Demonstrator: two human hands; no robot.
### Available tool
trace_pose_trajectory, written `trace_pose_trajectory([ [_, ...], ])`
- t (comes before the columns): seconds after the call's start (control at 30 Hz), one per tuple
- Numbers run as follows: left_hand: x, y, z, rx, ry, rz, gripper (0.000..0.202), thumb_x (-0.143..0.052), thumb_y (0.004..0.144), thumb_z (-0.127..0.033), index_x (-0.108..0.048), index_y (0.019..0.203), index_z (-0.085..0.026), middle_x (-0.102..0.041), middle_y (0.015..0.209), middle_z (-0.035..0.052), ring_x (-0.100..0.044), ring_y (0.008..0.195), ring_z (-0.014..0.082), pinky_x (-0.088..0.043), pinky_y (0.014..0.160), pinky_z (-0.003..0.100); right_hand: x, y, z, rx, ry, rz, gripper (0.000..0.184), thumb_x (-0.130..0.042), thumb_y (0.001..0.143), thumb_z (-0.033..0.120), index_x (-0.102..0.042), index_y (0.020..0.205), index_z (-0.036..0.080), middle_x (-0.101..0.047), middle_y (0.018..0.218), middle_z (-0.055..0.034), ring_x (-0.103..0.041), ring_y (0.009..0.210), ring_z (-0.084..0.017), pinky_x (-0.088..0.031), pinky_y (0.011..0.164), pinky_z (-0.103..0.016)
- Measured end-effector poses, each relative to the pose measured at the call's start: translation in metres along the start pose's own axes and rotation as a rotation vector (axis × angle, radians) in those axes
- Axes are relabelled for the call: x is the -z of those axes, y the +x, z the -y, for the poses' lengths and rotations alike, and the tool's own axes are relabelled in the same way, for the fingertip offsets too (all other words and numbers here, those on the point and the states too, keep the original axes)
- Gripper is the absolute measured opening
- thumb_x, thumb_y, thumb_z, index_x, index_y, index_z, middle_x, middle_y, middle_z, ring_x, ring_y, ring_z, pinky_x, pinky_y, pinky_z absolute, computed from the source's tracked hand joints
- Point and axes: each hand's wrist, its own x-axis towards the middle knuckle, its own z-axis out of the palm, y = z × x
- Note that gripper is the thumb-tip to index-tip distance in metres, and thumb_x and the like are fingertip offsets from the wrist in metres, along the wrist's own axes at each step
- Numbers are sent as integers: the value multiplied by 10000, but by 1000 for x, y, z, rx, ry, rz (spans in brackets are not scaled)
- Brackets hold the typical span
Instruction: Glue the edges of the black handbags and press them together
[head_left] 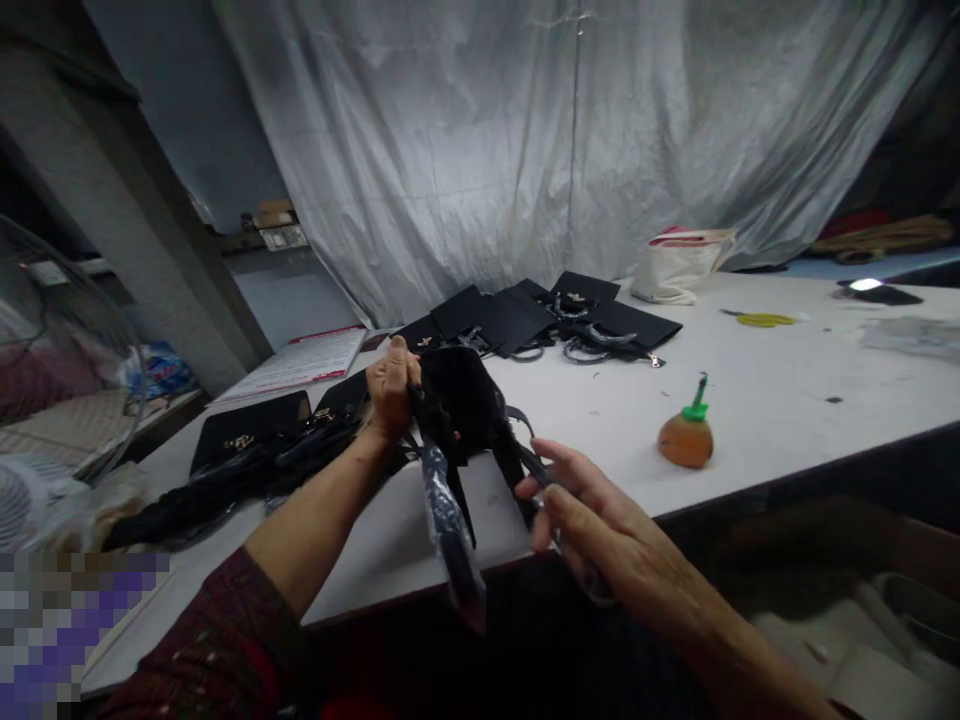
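Observation:
A black handbag (461, 395) is held up over the near edge of the table, its opening towards me. My left hand (391, 390) is closed in a fist on its left rim. A handle wrapped in clear plastic (450, 530) hangs down in front of the bag. At the right side, my right hand (589, 520) has its thumb and fingers round a dark strap of the bag; another plastic-wrapped loop shows below that palm. The exact grip of the right fingertips is partly blurred.
More black handbags (502, 320) lie at the back of the white table (750, 390) and others (251, 430) at the left. An orange bottle with a green nozzle (686, 440), yellow-handled scissors (761, 319), a cream cloth bag (679, 265) and a phone (877, 292) are to the right.

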Motion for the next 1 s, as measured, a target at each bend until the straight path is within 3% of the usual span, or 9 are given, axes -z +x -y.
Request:
trace_pose_trajectory([
  [0.1, -8, 6, 4, 26, 129, -70, 561, -302, 933, -529, -266, 473, -210, -315, 433, -32, -345, 433, 94, -343, 510, 250, -25, -6, 6, 75, 8, 76, 813, -669, 774, 496, -286, 1469, 314, -497, 1365, -83, -528, 1156, -263, -443, 937, -405],
  [0.17, -17, 7, 0, 5, 322, -73, 542, -335, 932, -501, -286, 482, -203, -313, 452, -29, -351, 460, 100, -302, 509, 255, -41, -6, 6, 86, 19, 45, 955, -771, 679, 404, -258, 1479, 308, -487, 1367, -94, -552, 1118, -268, -448, 943, -411],
  [0.27, -27, 10, -12, -39, 539, 18, 507, -338, 945, -457, -391, 516, -193, -391, 507, -12, -431, 532, 118, -328, 573, 257, -47, 5, 5, 60, 202, -173, 833, -720, 742, 399, -284, 1444, 294, -621, 1107, -72, -593, 613, -139, -518, 586, -312],
  [0.37, -25, 11, -15, -123, 514, 55, 387, -338, 960, -429, -561, 757, -186, -583, 760, 32, -557, 775, 152, -411, 753, 258, -21, 24, 13, 90, 454, -347, 468, -699, 771, 366, -542, 1186, 217, -614, 791, -2, -358, 377, -31, -340, 344, -186],
  [0.47, -7, 0, -2, -102, 415, -3, 302, -408, 943, -401, -551, 1074, -170, -595, 1101, 88, -542, 1049, 174, -398, 946, 284, 21, 44, 33, 161, 693, -408, 103, -688, 735, 189, -604, 777, 147, -546, 693, 14, -205, 370, 25, -285, 302, -105],
  [0.63, 33, -53, 35, 382, 334, 163, 310, -412, 920, -389, -557, 1081, -167, -649, 1033, 69, -595, 974, 172, -447, 898, 292, 55, 68, 63, 247, 843, -477, 170, -563, 780, 35, -563, 687, 178, -518, 697, 11, -212, 356, 22, -350, 308, -61],
  [0.77, 65, -109, 40, 549, 331, 347, 297, -446, 867, -380, -579, 1041, -180, -654, 1040, 74, -608, 985, 201, -474, 879, 315, 37, 67, 62, 277, 831, -423, 52, -639, 764, 101, -602, 750, 134, -511, 690, 18, -190, 361, 43, -312, 307, -38],
  [0.9, 91, -154, 41, 480, 360, 537, 175, -480, 812, -344, -632, 847, -266, -652, 996, 36, -610, 954, 227, -489, 870, 338, 4, 64, 47, 200, 809, -237, 202, -724, 758, 256, -638, 913, 158, -508, 660, 50, -113, 355, 48, -239, 289, -56],
  [1.0, 102, -169, 47, 434, 357, 534, 146, -521, 768, -389, -626, 782, -288, -645, 958, 25, -606, 908, 230, -502, 824, 325, -18, 68, 36, 190, 874, -111, 175, -711, 785, 299, -642, 828, 143, -481, 581, 63, -90, 343, 43, -216, 287, -71],
])
